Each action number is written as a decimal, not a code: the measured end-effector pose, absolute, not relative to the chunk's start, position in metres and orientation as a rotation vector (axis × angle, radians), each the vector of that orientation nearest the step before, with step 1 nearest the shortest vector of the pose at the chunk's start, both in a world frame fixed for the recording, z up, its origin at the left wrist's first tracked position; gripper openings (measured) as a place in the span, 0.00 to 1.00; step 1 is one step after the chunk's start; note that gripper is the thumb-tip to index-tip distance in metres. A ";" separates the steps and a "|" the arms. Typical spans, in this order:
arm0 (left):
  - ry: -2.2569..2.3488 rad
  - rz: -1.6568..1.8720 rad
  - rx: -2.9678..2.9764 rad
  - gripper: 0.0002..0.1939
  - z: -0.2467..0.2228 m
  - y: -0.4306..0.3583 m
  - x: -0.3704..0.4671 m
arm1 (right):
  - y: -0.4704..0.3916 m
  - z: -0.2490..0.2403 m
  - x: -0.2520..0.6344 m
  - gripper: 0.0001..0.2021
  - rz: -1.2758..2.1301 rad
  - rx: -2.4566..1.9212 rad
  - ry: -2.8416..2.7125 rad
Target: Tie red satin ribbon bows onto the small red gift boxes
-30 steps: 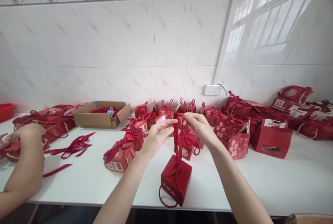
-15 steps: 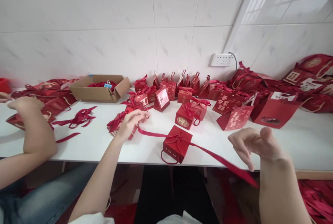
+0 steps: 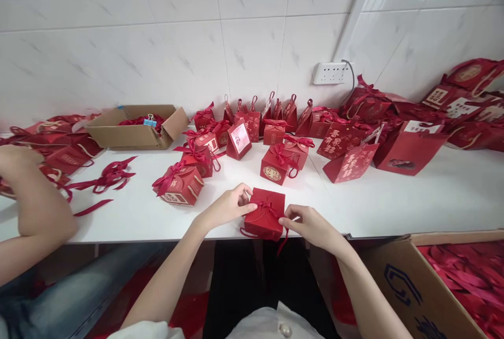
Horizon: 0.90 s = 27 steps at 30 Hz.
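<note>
In front of me, at the table's near edge, sits a small red gift box (image 3: 263,225) with a cord handle. A thin red ribbon (image 3: 269,207) crosses its top. At the box's left side my left hand (image 3: 232,205) is closed, thumb and fingertips pinching the ribbon near the lid. My right hand (image 3: 309,223) is closed at the right side, its fingertips pinching the ribbon, with a tail hanging below them. Just behind stands a red box with a gold emblem (image 3: 274,167) and a bow on top.
Several bowed red boxes (image 3: 181,186) stand left of centre, near loose ribbons (image 3: 112,175). An open carton (image 3: 129,136) lies at the back left. A ribbon-filled carton (image 3: 417,276) is at lower right. A co-worker's arm (image 3: 43,197) rests at far left.
Both hands have come inward from the stretched-out ribbon to the box top. The long ribbon ends are no longer spread sideways. My view has shifted slightly downward.
</note>
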State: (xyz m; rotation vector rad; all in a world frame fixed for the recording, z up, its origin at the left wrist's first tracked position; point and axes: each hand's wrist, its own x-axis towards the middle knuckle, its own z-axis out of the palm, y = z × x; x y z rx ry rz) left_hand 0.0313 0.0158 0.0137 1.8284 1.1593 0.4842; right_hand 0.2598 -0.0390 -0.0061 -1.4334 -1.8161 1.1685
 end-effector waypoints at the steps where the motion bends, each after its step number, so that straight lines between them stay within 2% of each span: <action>1: 1.148 0.444 1.801 0.13 0.013 0.014 0.030 | -0.036 -0.004 0.262 0.12 1.162 -1.427 -1.822; 7: 1.153 0.179 1.853 0.12 0.030 -0.009 0.037 | -0.004 0.021 0.258 0.06 0.907 -1.476 -1.944; 10: 1.174 0.234 2.055 0.12 0.039 -0.019 0.040 | -0.009 0.039 0.253 0.05 0.849 -1.498 -2.000; 14: 1.131 0.513 2.225 0.12 0.041 -0.016 0.039 | -0.039 0.040 0.254 0.09 1.151 -1.550 -1.950; 18: 1.131 0.365 2.007 0.11 0.032 -0.006 0.035 | -0.059 0.014 0.255 0.13 1.369 -1.402 -1.733; 22: 1.140 0.392 1.806 0.11 0.024 0.001 0.029 | -0.051 -0.007 0.256 0.17 1.513 -1.267 -1.382; 27: 1.084 0.344 1.641 0.14 0.026 0.005 0.023 | -0.036 -0.009 0.254 0.18 1.477 -1.263 -1.320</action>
